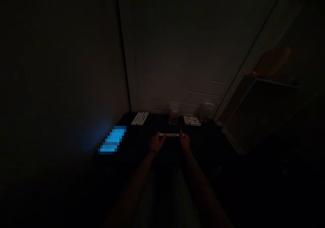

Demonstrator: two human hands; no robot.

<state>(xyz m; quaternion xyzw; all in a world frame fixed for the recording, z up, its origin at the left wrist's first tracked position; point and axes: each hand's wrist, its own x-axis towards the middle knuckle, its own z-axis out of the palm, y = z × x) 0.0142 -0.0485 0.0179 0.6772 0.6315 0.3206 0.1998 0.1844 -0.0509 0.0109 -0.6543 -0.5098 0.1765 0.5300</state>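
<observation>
The scene is very dark. A white marker pen (170, 135) is held level between both hands above a dark table (142, 143). My left hand (156, 142) pinches its left end and my right hand (185, 141) pinches its right end. Both hands have their fingers closed round the pen's ends.
Several white pens (139, 118) lie side by side at the table's back left. Two clear containers (174, 116) (206, 112) and a flat printed pack (192, 120) stand at the back. A glowing blue screen (113, 140) lies on the left. A door (188, 48) rises behind.
</observation>
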